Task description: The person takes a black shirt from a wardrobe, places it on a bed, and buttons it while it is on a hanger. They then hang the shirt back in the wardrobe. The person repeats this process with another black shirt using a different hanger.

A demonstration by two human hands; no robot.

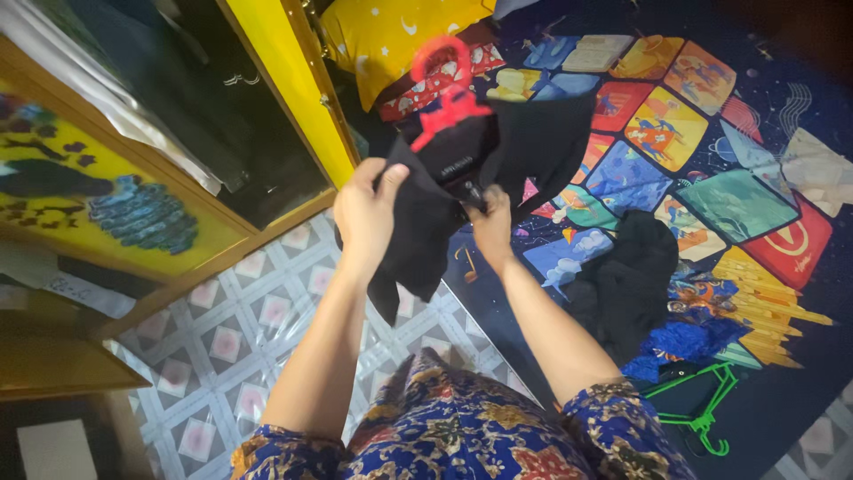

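both hands (364,209) gripping black garment (498,151)

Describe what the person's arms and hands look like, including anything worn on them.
Both forearms are bare, with the left hand and right hand ungloved. Short sleeves of a dark blue floral batik-style garment with red and gold patterns end near the elbows. No jewellery shows.

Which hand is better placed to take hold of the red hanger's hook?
Probably the left hand: it grips the black garment just below the red hanger, nearer its hook. The right hand pinches the cloth lower down, farther away.
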